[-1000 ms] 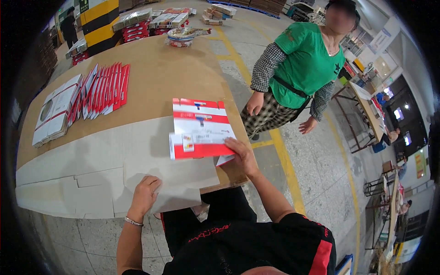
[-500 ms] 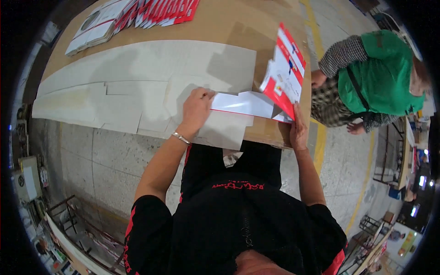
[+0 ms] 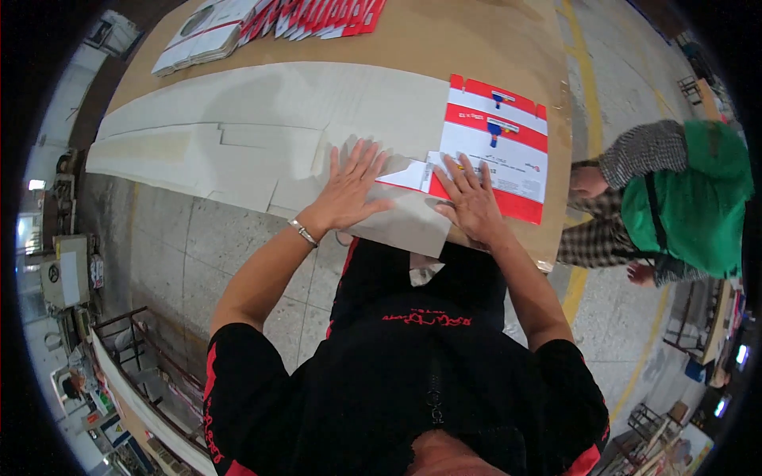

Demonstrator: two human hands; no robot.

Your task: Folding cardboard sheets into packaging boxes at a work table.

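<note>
Head view: saw left hand [image 3: 349,187] with fingers spread apart at the centre of the frame, at the left end of a narrow white flap [image 3: 408,175]; could not tell contact. Saw right hand [image 3: 475,208] also unclenched, gripping nothing, over the lower-left part of the red-and-white carton [image 3: 512,163]. Found this carton flat, right of centre, on the brown table [image 3: 444,40]. Judged possible a crooked crease, from uneven pressing, or a slip on the pale sheets [image 3: 278,103], from sideways push.
</note>
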